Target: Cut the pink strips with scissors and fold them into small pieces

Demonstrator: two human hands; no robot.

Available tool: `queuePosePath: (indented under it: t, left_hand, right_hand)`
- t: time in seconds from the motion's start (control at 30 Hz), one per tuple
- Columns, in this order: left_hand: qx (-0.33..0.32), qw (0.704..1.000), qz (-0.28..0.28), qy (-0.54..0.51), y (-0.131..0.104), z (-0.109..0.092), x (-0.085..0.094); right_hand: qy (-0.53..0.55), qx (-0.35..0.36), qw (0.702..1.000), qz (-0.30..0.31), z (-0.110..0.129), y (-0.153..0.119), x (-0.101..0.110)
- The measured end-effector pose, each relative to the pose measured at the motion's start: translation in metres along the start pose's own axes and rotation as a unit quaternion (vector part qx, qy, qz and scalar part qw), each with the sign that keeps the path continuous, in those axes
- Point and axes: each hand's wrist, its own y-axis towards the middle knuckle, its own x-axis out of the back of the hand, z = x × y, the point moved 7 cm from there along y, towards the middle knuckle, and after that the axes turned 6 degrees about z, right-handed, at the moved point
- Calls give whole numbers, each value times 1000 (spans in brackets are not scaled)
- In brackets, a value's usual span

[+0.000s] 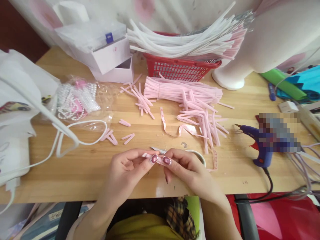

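Observation:
Close to the table's front edge, my left hand (pixel 127 170) and my right hand (pixel 188 168) meet, thumbs side by side. Both are closed on a short pink pipe cleaner (pixel 160 160), pinched between thumbs and fingers; most of it is hidden. Just behind the hands lie scissors (pixel 200 156), with a blade tip and a pale handle loop showing. A pink measuring tape (pixel 163 125) winds over the table beyond them. To the left are folded pink pieces (pixel 128 137). Bent pink pipe cleaners (pixel 202 116) are heaped at the right, before a tied pink bundle (pixel 175 89).
A red basket (pixel 175 68) of white and pink stems stands at the back. A blue glue gun (pixel 263 146) with cables is on the right. Bagged pearl beads (pixel 77 98), white boxes (pixel 112 60) and a white cable (pixel 82 123) occupy the left.

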Motion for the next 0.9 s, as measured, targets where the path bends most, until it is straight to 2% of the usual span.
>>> queuePosePath:
  t: [0.3, 0.63, 0.8, 0.9]
  left_hand:
    - [35, 999, -11, -14, 1, 10, 2]
    - [41, 997, 37, -46, 7, 20, 2]
    - [-7, 999, 52, 2, 7, 9, 0]
    - [-39, 994, 84, 62, 8, 0, -4]
  right_hand:
    - [18, 10, 999, -32, -3, -2, 7]
    - [86, 16, 996, -28, -8, -3, 9]
    - [105, 27, 994, -24, -6, -2, 10]
    - [110, 32, 993, -18, -6, -2, 11]
